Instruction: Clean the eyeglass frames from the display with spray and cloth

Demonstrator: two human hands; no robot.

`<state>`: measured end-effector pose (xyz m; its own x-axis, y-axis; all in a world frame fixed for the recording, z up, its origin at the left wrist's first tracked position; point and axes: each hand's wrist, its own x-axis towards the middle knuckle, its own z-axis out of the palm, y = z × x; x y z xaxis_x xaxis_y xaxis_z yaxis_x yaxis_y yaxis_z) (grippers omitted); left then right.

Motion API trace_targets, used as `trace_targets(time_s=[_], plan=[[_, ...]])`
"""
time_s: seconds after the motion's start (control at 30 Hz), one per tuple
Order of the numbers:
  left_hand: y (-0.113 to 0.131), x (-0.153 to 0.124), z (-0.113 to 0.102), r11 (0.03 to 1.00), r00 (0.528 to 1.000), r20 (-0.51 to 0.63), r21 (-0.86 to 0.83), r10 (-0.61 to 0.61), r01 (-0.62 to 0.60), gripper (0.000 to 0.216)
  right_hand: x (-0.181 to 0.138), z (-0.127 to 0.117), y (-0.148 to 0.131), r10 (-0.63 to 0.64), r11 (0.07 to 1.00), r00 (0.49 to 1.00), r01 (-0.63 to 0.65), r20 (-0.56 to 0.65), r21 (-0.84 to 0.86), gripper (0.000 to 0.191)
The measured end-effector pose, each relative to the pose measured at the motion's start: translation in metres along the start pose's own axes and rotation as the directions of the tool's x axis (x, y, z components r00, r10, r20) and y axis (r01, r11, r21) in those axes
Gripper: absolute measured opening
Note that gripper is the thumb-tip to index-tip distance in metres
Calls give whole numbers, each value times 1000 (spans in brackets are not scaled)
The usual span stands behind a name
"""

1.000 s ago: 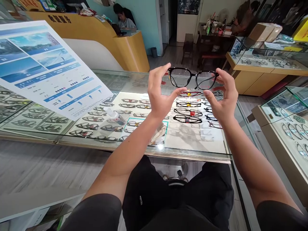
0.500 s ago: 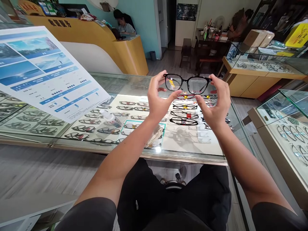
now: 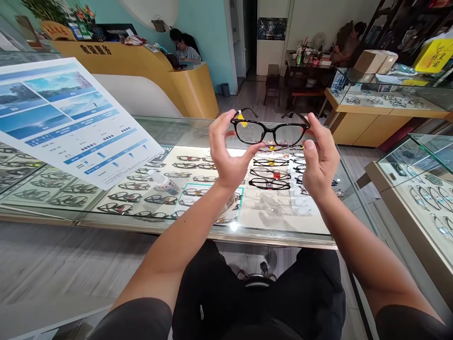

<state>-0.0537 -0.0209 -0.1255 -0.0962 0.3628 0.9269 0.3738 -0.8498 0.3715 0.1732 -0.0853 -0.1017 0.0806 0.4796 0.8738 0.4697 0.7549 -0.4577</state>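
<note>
I hold a pair of black-framed glasses [image 3: 271,131] up in front of me over a glass display counter [image 3: 198,222]. My left hand [image 3: 226,151] pinches the frame's left end, where a small yellow tag hangs. My right hand [image 3: 318,158] pinches the right end. The temples are unfolded and point away from me. Below the glasses, inside the counter, lie rows of other glasses [image 3: 271,172].
A printed blue-and-white chart [image 3: 71,120] stands on the counter at left. A small white bottle [image 3: 163,182] and a cloth [image 3: 231,200] lie on the glass. More display cases [image 3: 421,184] stand at right. A person sits behind a yellow desk [image 3: 159,71] at the back.
The glasses have dropped lower and tipped flatter, so the temples now point away from me. Both hands have come closer together at the frame's ends.
</note>
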Motion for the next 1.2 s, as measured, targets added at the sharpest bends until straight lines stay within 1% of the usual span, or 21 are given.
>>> trace_targets(time_s=[0.1, 0.23, 0.3, 0.4, 0.53, 0.63, 0.77, 0.83, 0.97, 1.03, 1.13, 1.2], plan=[[3, 1, 3, 997, 999, 20, -59, -41, 42, 96, 0, -1, -4, -51, 998, 997, 48, -63, -48, 49], [5, -2, 6, 989, 994, 42, -99, -105, 109, 93, 0, -2, -8, -59, 993, 995, 50, -84, -106, 45], [6, -3, 6, 987, 991, 41, -91, -126, 129, 92, 0, -2, -11, -35, 993, 995, 24, -93, -115, 44], [10, -3, 6, 988, 990, 25, -61, -142, 143, 89, 1, -2, -14, 28, 996, 993, -37, -112, -83, 41], [18, -1, 4, 993, 994, -20, 30, -110, 111, 89, 1, 0, -12, 97, 995, 988, -98, -121, -2, 35], [23, 0, 2, 993, 996, -59, 95, -68, 73, 90, 1, 2, -7, 194, 980, 975, -187, -109, 74, 33], [28, 0, -1, 990, 996, -85, 140, -21, 33, 91, -1, 5, -1, 383, 911, 922, -368, -56, 188, 36], [29, 0, -2, 990, 996, -91, 142, -2, 15, 91, -2, 7, 0, 440, 878, 897, -422, -34, 225, 38], [30, 0, -3, 987, 995, -99, 158, 27, -11, 93, -3, 9, 1, 490, 844, 872, -471, -10, 256, 39], [29, 0, -3, 984, 995, -92, 175, 26, -10, 95, -2, 10, 1, 499, 836, 867, -481, -2, 264, 39], [29, 0, -4, 982, 997, -76, 186, 31, -16, 97, -2, 9, 0, 479, 842, 878, -463, 13, 277, 38], [29, 0, -4, 981, 995, -77, 188, 57, -42, 97, -1, 8, -1, 444, 864, 896, -426, -9, 267, 37]])
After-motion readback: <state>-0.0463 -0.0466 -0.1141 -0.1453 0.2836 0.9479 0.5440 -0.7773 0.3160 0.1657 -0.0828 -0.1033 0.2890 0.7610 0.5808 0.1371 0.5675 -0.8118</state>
